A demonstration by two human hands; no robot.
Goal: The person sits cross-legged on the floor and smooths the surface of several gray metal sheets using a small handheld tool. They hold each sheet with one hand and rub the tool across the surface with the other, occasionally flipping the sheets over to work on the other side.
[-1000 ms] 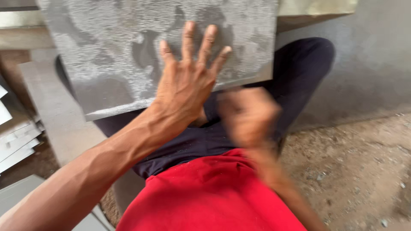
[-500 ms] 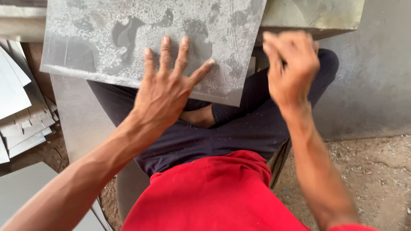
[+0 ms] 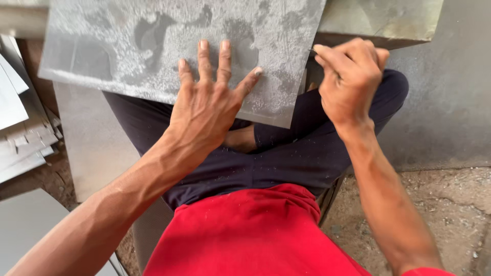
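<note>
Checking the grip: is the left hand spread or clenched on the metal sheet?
Spread: left hand lies flat, fingers fanned on the grey sheet.

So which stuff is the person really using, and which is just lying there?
In use:
grey metal sheet, pressed flat by left hand
right hand, closed at the sheet's right edge

Lying about:
stack of cut sheets
dirt ground

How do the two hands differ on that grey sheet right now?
The left hand lies flat, fingers spread, pressing on the grey metal sheet; the right hand is curled at the sheet's right edge. The left sits mid-sheet; the right sits beside it. Both are bare.
</note>
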